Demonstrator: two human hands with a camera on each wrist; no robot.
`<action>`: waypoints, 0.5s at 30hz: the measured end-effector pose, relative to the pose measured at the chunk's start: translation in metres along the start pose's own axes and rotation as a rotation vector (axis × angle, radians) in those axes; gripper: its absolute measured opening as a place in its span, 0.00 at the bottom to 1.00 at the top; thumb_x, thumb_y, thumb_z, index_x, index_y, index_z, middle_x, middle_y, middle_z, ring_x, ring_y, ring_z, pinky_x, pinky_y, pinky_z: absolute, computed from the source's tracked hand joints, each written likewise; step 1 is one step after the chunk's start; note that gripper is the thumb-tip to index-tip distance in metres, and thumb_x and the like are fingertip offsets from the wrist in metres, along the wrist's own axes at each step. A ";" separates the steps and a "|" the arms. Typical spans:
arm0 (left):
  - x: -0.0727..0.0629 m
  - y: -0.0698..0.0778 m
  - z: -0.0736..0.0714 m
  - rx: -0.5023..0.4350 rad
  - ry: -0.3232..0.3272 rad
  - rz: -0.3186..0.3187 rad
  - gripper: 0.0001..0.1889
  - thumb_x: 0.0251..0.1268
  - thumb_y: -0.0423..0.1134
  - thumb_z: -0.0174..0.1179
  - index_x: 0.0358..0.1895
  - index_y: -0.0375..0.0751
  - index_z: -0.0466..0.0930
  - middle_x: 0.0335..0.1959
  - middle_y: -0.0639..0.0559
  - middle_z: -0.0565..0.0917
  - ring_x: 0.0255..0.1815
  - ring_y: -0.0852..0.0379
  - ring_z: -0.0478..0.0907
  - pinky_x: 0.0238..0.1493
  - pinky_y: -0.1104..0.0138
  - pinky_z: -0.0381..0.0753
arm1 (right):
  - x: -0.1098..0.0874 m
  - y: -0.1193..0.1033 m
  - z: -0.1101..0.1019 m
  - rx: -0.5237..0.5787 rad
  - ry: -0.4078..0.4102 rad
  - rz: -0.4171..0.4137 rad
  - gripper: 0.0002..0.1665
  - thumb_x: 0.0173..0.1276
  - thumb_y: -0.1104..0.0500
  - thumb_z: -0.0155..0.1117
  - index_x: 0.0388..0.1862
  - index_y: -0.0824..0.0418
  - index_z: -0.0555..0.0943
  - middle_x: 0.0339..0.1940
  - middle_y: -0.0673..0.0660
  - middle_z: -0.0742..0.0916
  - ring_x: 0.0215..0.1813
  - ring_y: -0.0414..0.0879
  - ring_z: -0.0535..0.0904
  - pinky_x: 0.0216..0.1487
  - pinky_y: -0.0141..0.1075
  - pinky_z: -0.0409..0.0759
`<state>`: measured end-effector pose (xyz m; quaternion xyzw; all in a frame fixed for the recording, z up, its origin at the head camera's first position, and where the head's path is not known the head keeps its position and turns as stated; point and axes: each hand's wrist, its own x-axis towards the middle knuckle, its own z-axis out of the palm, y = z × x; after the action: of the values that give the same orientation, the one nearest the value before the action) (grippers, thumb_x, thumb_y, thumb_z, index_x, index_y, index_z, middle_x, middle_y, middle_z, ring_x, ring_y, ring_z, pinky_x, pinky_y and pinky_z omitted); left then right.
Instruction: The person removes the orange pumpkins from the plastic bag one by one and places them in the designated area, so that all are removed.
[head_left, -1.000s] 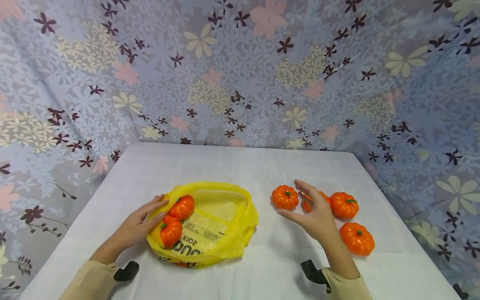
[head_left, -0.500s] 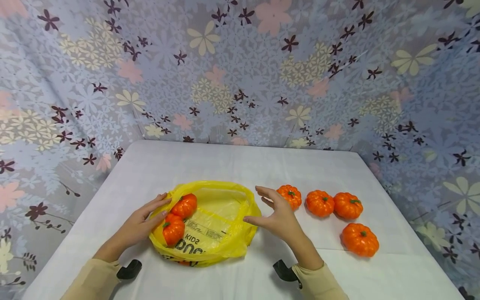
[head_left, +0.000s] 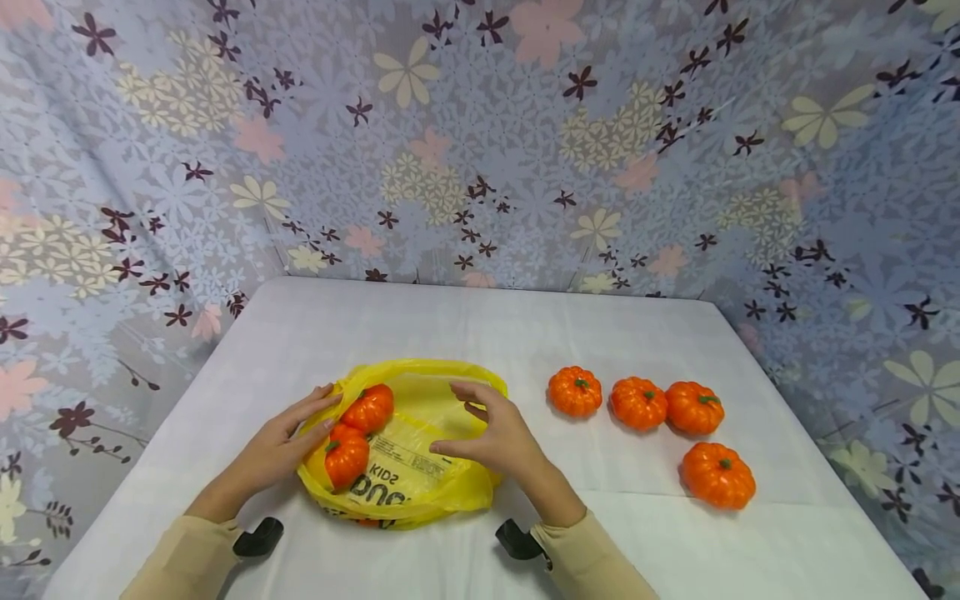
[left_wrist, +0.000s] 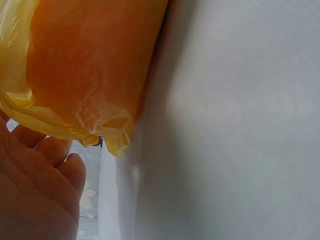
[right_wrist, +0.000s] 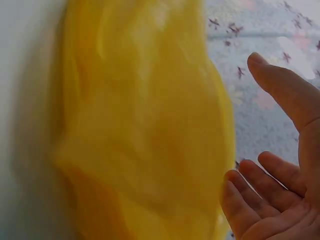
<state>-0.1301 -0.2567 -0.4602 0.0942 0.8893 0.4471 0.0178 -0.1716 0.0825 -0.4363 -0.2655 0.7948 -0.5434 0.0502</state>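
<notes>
Bearing "KIDS" (head_left: 383, 472), yellow bag (head_left: 431, 505), pumpkins (head_left: 347, 463) inside

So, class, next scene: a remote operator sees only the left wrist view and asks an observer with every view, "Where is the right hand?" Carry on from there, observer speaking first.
Observer: In the head view, the right hand shows against the right part of the opening of the yellow bag.
Operator: What shows through that opening?
Observer: Two orange pumpkins, side by side at the left of it.
Operator: Any outside the bag?
Observer: Four loose pumpkins on the white tabletop, to the right of the bag.
</notes>
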 end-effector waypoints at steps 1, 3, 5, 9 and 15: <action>0.000 0.000 0.000 -0.002 -0.003 0.000 0.27 0.78 0.52 0.54 0.73 0.45 0.70 0.80 0.46 0.58 0.80 0.38 0.48 0.72 0.33 0.49 | 0.000 0.001 0.004 -0.006 -0.019 -0.004 0.51 0.51 0.52 0.85 0.71 0.63 0.72 0.67 0.61 0.78 0.69 0.58 0.72 0.68 0.46 0.72; 0.000 0.001 0.000 0.002 -0.007 -0.001 0.27 0.78 0.52 0.54 0.73 0.45 0.70 0.80 0.46 0.58 0.80 0.38 0.48 0.72 0.33 0.49 | 0.001 0.001 0.013 -0.009 -0.055 -0.003 0.51 0.51 0.52 0.85 0.71 0.64 0.71 0.68 0.62 0.77 0.69 0.58 0.72 0.68 0.44 0.72; -0.001 0.002 -0.001 0.005 -0.010 0.001 0.27 0.78 0.52 0.54 0.73 0.45 0.70 0.80 0.45 0.58 0.80 0.38 0.48 0.71 0.33 0.49 | 0.002 0.001 0.023 -0.018 -0.082 0.005 0.50 0.51 0.51 0.85 0.70 0.64 0.72 0.67 0.63 0.77 0.69 0.58 0.72 0.68 0.43 0.72; -0.001 0.003 -0.003 0.007 -0.006 0.015 0.27 0.78 0.51 0.54 0.73 0.44 0.70 0.80 0.45 0.58 0.80 0.37 0.48 0.71 0.32 0.49 | 0.007 -0.001 0.040 -0.047 -0.111 0.016 0.50 0.51 0.49 0.85 0.69 0.64 0.73 0.67 0.60 0.78 0.68 0.55 0.73 0.68 0.39 0.72; -0.001 -0.001 -0.001 -0.005 0.002 0.030 0.26 0.78 0.50 0.54 0.73 0.46 0.71 0.80 0.45 0.58 0.80 0.38 0.49 0.71 0.32 0.49 | 0.015 -0.007 0.058 -0.109 -0.156 0.003 0.49 0.52 0.49 0.84 0.69 0.64 0.73 0.66 0.58 0.79 0.66 0.53 0.75 0.66 0.38 0.74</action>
<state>-0.1292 -0.2589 -0.4605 0.1073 0.8866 0.4497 0.0105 -0.1599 0.0245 -0.4502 -0.3083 0.8172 -0.4770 0.0981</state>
